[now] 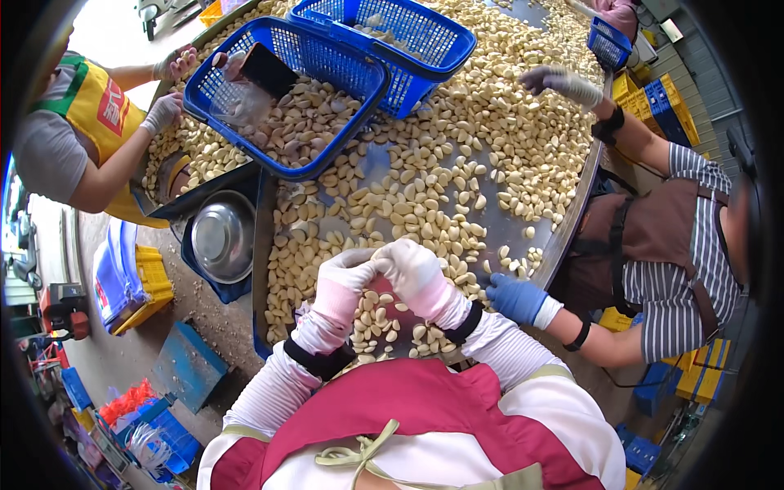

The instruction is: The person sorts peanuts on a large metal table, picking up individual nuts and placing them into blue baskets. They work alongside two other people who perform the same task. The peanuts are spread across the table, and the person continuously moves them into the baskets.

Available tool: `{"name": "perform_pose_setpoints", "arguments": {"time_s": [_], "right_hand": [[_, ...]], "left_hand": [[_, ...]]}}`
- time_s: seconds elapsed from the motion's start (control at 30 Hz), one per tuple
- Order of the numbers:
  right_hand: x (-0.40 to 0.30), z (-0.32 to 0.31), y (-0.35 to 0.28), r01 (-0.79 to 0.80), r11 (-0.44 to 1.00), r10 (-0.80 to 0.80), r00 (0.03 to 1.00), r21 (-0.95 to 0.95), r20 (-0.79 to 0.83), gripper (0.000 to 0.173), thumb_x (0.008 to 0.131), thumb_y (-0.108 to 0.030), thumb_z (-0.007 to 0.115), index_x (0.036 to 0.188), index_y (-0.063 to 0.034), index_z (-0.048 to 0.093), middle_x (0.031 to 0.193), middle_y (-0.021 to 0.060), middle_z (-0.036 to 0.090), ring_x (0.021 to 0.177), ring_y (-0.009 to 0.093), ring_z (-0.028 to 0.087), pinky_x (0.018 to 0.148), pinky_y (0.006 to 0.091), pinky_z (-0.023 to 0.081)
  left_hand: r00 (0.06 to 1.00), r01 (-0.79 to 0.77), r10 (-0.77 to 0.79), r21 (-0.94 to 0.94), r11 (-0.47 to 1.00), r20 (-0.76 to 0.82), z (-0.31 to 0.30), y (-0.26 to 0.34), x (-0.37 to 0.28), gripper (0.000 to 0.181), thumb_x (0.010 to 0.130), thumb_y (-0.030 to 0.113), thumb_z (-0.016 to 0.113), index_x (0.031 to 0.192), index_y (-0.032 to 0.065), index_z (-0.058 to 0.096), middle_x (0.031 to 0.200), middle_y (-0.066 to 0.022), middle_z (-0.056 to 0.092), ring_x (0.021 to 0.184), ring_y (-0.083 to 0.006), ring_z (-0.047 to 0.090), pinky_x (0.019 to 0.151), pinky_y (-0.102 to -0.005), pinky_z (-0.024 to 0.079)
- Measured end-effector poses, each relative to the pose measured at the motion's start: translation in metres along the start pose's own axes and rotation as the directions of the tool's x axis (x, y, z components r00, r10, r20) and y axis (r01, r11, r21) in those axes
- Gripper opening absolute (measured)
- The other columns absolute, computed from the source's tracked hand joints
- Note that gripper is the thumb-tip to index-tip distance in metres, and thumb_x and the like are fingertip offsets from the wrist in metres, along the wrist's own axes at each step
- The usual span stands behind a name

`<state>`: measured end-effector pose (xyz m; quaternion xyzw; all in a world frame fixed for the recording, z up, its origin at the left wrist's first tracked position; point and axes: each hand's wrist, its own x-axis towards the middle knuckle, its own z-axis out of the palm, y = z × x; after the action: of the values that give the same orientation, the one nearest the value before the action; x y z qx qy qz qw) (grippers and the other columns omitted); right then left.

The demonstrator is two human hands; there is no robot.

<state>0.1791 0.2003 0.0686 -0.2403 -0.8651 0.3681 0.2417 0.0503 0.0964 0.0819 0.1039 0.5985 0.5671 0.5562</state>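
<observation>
My left hand (344, 283), in a white and pink glove, meets my right hand (411, 272) in a matching glove just above the table. Their fingertips come together, and whatever may be between them is hidden by the gloves. Peeled garlic cloves (392, 208) lie spread over the metal table (511, 196) beyond both hands. A smaller scatter of cloves (373, 318) lies below my wrists, close to my apron.
Two blue plastic baskets (343, 162) stand ahead; the nearer holds cloves, a plastic bag and a dark phone (268, 70). A co-worker's blue-gloved hand (514, 299) rests at the right edge. Another person works at left. A steel bowl (222, 236) sits beside the table.
</observation>
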Motion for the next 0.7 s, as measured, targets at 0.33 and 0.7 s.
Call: {"name": "perform_pose_setpoints", "arguments": {"time_s": [0.33, 0.7], "right_hand": [[0.002, -0.014, 0.007, -0.328, 0.874, 0.242, 0.934, 0.359, 0.263, 0.019, 0.096, -0.021, 0.066, 0.101, -0.0029, 0.065, 0.083, 0.0101, 0.065, 0.076, 0.023, 0.062, 0.071, 0.0357, 0.05], [0.02, -0.018, 0.002, -0.679, 0.621, 0.498, 0.727, 0.391, 0.472, 0.026, 0.093, -0.022, 0.066, 0.104, 0.0007, 0.069, 0.085, 0.0063, 0.07, 0.08, 0.017, 0.065, 0.075, 0.0331, 0.053]], "left_hand": [[0.981, 0.168, -0.113, -0.41, 0.897, 0.155, -0.024, -0.015, 0.026, 0.024, 0.098, 0.016, 0.061, 0.115, -0.0013, 0.063, 0.094, -0.009, 0.068, 0.081, -0.0193, 0.068, 0.072, -0.0292, 0.057], [0.748, -0.507, 0.662, 0.595, 0.624, -0.056, -0.056, 0.017, -0.017, 0.012, 0.087, 0.002, 0.075, 0.099, 0.0015, 0.076, 0.088, -0.0059, 0.073, 0.079, -0.0126, 0.067, 0.072, -0.0263, 0.055]]}}
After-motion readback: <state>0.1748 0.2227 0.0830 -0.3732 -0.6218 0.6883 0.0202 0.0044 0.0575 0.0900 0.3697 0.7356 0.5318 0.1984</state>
